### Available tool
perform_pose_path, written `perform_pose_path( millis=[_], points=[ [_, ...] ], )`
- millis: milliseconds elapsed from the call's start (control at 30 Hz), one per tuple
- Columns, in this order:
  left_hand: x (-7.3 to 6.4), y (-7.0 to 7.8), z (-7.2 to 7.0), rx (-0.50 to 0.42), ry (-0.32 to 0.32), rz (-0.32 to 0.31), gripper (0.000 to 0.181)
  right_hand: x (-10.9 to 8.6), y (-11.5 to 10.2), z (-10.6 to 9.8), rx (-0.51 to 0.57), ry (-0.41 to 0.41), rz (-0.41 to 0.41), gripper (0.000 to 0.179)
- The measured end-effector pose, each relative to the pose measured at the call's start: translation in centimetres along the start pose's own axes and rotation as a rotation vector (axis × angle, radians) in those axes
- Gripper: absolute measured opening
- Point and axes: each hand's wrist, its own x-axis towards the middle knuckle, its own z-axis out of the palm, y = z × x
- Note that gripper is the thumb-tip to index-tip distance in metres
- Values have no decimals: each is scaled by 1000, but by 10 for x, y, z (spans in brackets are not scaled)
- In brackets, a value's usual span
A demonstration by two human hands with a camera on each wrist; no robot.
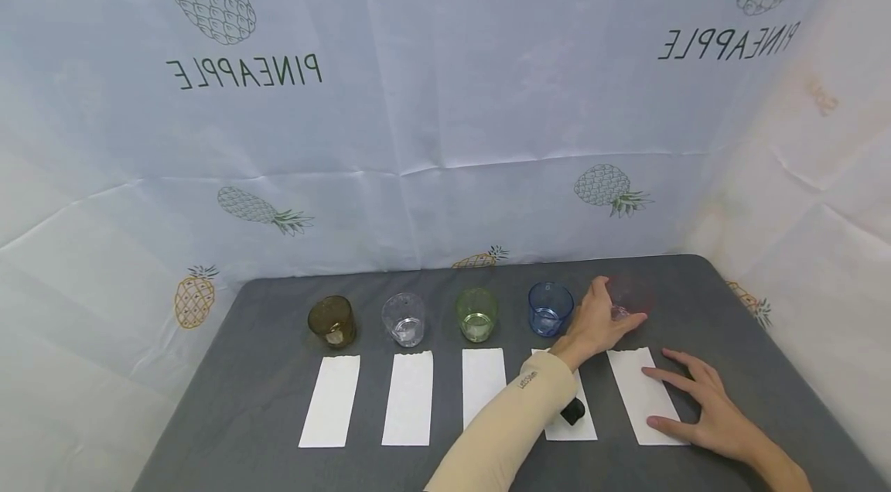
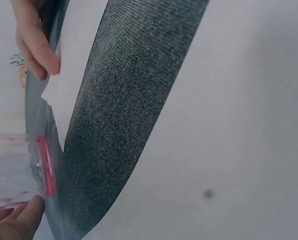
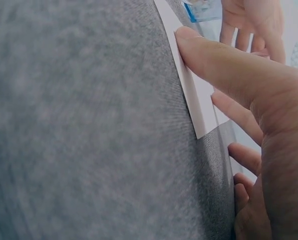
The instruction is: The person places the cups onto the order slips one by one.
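A see-through glass with a pinkish-red tint point(image 1: 635, 295) stands at the right end of a row of glasses. My left hand point(image 1: 597, 326) reaches across and holds it, with fingers on its left side and thumb at its near side. In the left wrist view, fingers point(image 2: 23, 220) lie along the glass point(image 2: 13, 170), close to its red-edged end. My right hand point(image 1: 717, 407) is spread, with thumb and fingers loosely bent, over the rightmost white paper strip point(image 1: 636, 391). The right wrist view shows its thumb point(image 3: 214, 55) at the strip's edge.
Left of the pinkish glass stand a blue glass point(image 1: 550, 309), a green glass point(image 1: 477, 314), a colourless glass point(image 1: 404, 319) and a brown glass point(image 1: 332, 322). White paper strips point(image 1: 407, 399) lie before them on the grey table point(image 1: 244, 399). A pineapple-print cloth point(image 1: 452, 121) hangs behind.
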Motion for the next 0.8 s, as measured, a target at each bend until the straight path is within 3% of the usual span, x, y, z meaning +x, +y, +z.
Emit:
perform_pose_path(
  millis=[200, 367, 567, 800],
  points=[
    [-2, -1, -2, -70, 0, 11, 78, 2, -1, 1, 2, 2, -7, 71],
    [-6, 0, -6, -133, -4, 61, 81, 2, 0, 2, 1, -2, -8, 71],
    [-14, 5, -12, -130, -65, 136, 83, 1, 1, 2, -1, -2, -14, 72],
    [-20, 9, -20, -120, -58, 213, 78, 2, 0, 1, -16, -7, -22, 74]
  ],
)
